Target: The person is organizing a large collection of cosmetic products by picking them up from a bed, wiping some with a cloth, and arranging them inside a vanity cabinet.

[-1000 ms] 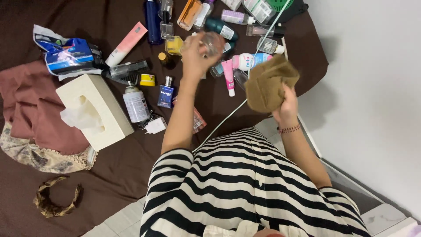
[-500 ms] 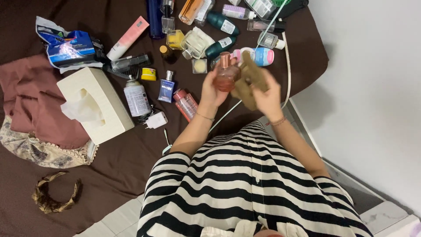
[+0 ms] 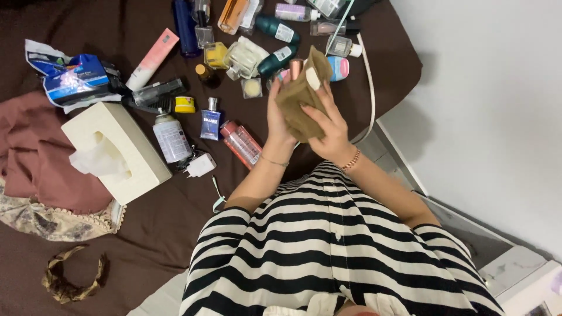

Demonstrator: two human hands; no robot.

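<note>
The left hand (image 3: 280,111) and the right hand (image 3: 328,126) met above the dark brown cloth surface (image 3: 170,210), both closed around one bundle: a tan brown cloth (image 3: 298,99) wrapped over a small bottle whose rose-gold cap (image 3: 297,65) poked out at the top. The left hand gripped the bundle from its left side, fingers curled round the back. The right hand pressed the cloth from the front and right, fingers spread across the fabric. The body of the bottle was hidden by the cloth, so its shape could not be told.

Just below and left of the grip lay a flat pink bottle (image 3: 241,143), and beyond it a small blue square bottle (image 3: 209,119). A white charger plug (image 3: 201,165) sat further left, beside a grey spray can (image 3: 171,137). A white cable (image 3: 369,99) curved past the right of the hands.

Right behind the bundle lay a pink and blue bottle (image 3: 336,68), a dark teal roll-on (image 3: 275,58) and a clear square bottle (image 3: 241,58). Further out to the left stood a cream tissue box (image 3: 117,152), with a pink tube (image 3: 152,58) and a blue packet (image 3: 76,79) above it. Well apart, at the lower left, lay a brown patterned headband (image 3: 73,275)
</note>
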